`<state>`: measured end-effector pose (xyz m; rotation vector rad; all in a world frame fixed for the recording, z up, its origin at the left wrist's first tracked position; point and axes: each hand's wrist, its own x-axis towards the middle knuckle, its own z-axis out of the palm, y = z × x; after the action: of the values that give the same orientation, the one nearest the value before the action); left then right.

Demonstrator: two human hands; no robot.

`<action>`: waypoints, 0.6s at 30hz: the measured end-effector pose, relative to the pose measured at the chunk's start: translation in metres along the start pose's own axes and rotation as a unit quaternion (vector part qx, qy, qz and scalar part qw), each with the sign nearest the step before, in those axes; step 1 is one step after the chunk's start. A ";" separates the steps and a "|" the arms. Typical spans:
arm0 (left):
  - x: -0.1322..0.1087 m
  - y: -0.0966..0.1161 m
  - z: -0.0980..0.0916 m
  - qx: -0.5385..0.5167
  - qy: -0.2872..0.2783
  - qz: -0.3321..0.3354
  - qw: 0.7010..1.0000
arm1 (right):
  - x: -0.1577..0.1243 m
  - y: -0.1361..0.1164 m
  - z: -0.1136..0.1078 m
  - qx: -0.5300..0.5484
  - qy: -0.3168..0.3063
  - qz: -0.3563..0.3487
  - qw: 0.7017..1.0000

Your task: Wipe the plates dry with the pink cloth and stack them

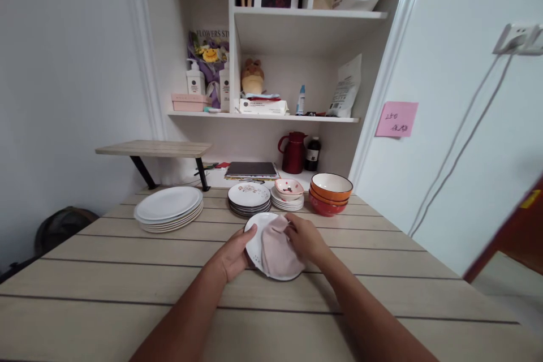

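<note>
A white plate [255, 242] with a small printed pattern is tilted above the slatted table. My left hand [236, 253] grips its left rim, with the thumb lying on the upper face. A pale pink cloth [280, 251] covers much of the plate's face. My right hand [306, 237] has its fingers closed on the cloth near the plate's upper right edge; part of those fingers is hidden. Just behind the plate stands a stack of dark-edged plates [249, 195], the top one with a floral print.
On the table [148, 280], large white oval plates [168, 203] are stacked at left. Small white plates [288, 203] carry a pink patterned bowl [289, 188]. Orange and red bowls [331, 193] stand nested at right. Behind are a low wooden stand [155, 148], a laptop-like dark slab [250, 168] and a red jug [293, 153].
</note>
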<state>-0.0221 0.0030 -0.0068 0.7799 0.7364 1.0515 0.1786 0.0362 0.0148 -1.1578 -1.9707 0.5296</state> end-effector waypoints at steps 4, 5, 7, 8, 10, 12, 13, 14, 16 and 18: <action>-0.001 0.001 0.003 0.005 -0.001 -0.007 1.000 | 0.007 -0.002 0.005 -0.055 0.053 -0.037 0.996; -0.001 0.001 0.003 0.005 -0.002 -0.008 1.000 | 0.008 -0.005 0.006 -0.068 0.060 -0.048 0.995; 0.000 0.000 0.002 0.004 -0.003 -0.008 1.000 | 0.008 -0.012 0.010 -0.091 0.052 -0.070 0.992; 0.001 0.000 0.001 0.004 -0.001 -0.008 1.000 | 0.006 -0.015 0.012 -0.099 0.033 -0.082 0.991; 0.003 -0.001 -0.001 0.002 0.002 -0.006 1.000 | 0.002 -0.020 0.015 -0.108 -0.029 -0.108 0.988; 0.004 -0.003 -0.003 0.000 0.003 -0.006 1.000 | -0.003 -0.022 0.014 -0.108 -0.095 -0.132 0.981; 0.005 -0.003 -0.004 -0.002 0.002 -0.006 1.000 | -0.006 -0.023 0.012 -0.108 -0.119 -0.141 0.977; 0.006 -0.003 -0.005 -0.004 0.000 -0.005 1.000 | -0.008 -0.024 0.008 -0.103 -0.141 -0.146 0.974; 0.006 -0.003 -0.005 -0.012 -0.005 -0.004 1.000 | -0.013 -0.024 -0.002 -0.077 -0.190 -0.143 0.968; 0.006 -0.002 -0.004 -0.020 -0.013 -0.002 1.000 | -0.015 -0.023 -0.009 -0.049 -0.232 -0.125 0.963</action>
<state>-0.0226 0.0089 -0.0119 0.7560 0.6929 1.0474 0.1770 0.0113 0.0298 -0.8746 -2.5274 0.6153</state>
